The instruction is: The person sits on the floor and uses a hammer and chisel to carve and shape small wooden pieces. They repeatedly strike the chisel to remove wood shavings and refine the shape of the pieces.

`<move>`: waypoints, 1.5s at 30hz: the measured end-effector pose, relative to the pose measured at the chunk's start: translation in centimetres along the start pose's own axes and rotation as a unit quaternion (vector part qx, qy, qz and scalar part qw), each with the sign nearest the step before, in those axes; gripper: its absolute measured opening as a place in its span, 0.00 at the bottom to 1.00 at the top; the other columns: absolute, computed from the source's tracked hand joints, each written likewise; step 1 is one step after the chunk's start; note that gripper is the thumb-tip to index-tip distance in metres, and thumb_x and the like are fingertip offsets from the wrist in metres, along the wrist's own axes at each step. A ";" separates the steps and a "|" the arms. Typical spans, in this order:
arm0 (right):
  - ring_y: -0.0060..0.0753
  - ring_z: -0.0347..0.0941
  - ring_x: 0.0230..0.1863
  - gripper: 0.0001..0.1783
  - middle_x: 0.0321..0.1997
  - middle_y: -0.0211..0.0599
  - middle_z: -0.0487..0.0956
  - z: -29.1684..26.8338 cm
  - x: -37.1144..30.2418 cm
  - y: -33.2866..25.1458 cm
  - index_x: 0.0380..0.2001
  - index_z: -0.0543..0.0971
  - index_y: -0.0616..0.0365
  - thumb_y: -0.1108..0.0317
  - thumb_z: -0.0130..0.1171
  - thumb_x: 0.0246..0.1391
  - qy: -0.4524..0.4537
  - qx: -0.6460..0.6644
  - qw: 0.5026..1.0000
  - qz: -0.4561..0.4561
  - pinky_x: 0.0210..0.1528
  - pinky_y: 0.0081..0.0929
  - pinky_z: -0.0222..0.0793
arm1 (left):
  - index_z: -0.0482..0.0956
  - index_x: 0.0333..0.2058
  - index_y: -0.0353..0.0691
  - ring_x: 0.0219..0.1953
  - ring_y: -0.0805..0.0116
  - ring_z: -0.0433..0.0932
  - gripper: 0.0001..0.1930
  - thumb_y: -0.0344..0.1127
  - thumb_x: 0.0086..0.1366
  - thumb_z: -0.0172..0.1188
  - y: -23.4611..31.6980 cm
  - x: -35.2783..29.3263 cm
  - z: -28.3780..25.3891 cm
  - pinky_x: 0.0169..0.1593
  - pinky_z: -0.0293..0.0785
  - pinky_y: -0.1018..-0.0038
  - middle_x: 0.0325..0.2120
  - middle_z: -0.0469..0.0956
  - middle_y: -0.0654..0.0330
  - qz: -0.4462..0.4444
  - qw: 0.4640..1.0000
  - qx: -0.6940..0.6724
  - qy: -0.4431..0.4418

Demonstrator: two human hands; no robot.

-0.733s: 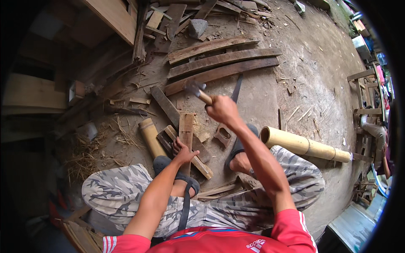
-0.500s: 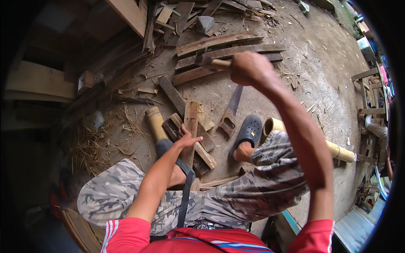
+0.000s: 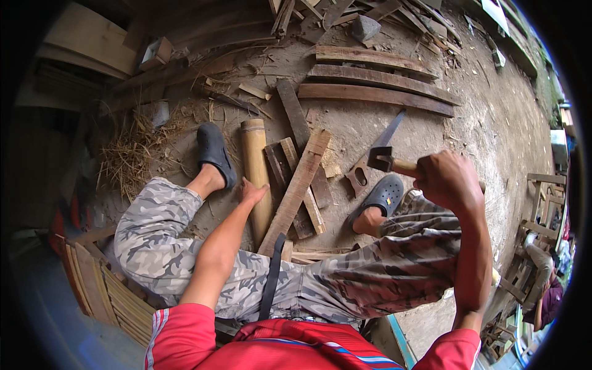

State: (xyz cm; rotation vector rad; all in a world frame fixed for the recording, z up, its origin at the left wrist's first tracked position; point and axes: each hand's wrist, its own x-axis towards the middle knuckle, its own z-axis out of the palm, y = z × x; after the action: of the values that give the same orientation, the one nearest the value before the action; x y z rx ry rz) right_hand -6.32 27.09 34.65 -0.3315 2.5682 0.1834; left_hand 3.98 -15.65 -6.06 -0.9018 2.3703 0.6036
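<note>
My right hand (image 3: 449, 179) is closed round the wooden handle of a hammer (image 3: 382, 160), raised over the ground beside my right shoe. My left hand (image 3: 251, 192) grips a thick bamboo pole (image 3: 254, 151) lying lengthwise between my feet, with thumb and fingers on either side of it. Right of the pole, a long brown plank (image 3: 299, 185) lies slanted across shorter dark wood pieces (image 3: 285, 163) and a pale strip (image 3: 314, 213). A handsaw (image 3: 361, 174) rests on the ground, left of the hammer head and above my right shoe (image 3: 385, 194).
Several long boards (image 3: 376, 92) lie side by side ahead, with a grey stone (image 3: 365, 28) and scrap wood beyond. Dry fibre shavings (image 3: 132, 151) are heaped at left. Slats (image 3: 102, 277) stand at lower left. A person (image 3: 546, 302) sits by wooden frames at far right.
My left hand has left the planks and taken hold of the bamboo pole. My left foot has swung out to the left. My right hand with the hammer has come down and nearer.
</note>
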 end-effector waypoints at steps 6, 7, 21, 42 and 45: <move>0.47 0.78 0.28 0.09 0.23 0.42 0.80 0.7 0.1 1.2 0.26 0.82 0.52 0.60 0.64 0.46 0.011 -0.004 0.999 0.039 0.33 0.41 0.72 | 0.39 0.68 0.34 0.68 0.43 0.52 0.68 0.57 0.39 0.77 1.7 -3.3 -0.3 0.69 0.52 0.60 0.66 0.48 0.37 -0.039 0.998 0.015 -0.056; 0.47 0.78 0.28 0.08 0.24 0.42 0.80 0.5 0.2 1.1 0.27 0.82 0.52 0.61 0.63 0.46 0.001 -0.004 0.999 0.050 0.33 0.41 0.72 | 0.38 0.68 0.35 0.68 0.42 0.52 0.69 0.55 0.37 0.78 1.6 -2.9 -0.1 0.69 0.53 0.59 0.66 0.47 0.36 -0.053 0.997 0.010 -0.051; 0.47 0.77 0.27 0.08 0.21 0.41 0.79 1.1 -0.1 2.1 0.25 0.82 0.52 0.60 0.64 0.46 0.012 -0.002 0.999 0.031 0.31 0.41 0.71 | 0.44 0.65 0.42 0.61 0.40 0.59 0.65 0.51 0.33 0.80 0.5 -3.4 -0.9 0.62 0.62 0.52 0.57 0.56 0.39 -0.080 0.993 0.032 0.083; 0.46 0.78 0.27 0.09 0.21 0.41 0.79 1.2 -0.6 2.3 0.25 0.82 0.52 0.58 0.65 0.47 -0.010 -0.012 0.999 0.040 0.32 0.41 0.72 | 0.57 0.65 0.47 0.59 0.45 0.63 0.36 0.40 0.58 0.59 9.4 4.9 -8.5 0.60 0.62 0.52 0.57 0.64 0.46 0.121 0.968 0.089 0.203; 0.46 0.78 0.27 0.09 0.21 0.41 0.79 1.4 -0.7 2.3 0.24 0.83 0.52 0.59 0.65 0.47 0.003 -0.015 1.000 0.026 0.32 0.41 0.72 | 0.72 0.52 0.41 0.49 0.49 0.74 0.25 0.48 0.59 0.60 7.8 4.6 -8.1 0.51 0.71 0.59 0.46 0.75 0.49 0.155 0.970 0.120 0.144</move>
State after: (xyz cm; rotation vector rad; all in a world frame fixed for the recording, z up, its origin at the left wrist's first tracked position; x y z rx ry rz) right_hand -5.65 29.72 34.02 -0.2761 2.5847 0.2414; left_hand -6.96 -17.09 -1.01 -0.5449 2.8006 0.3015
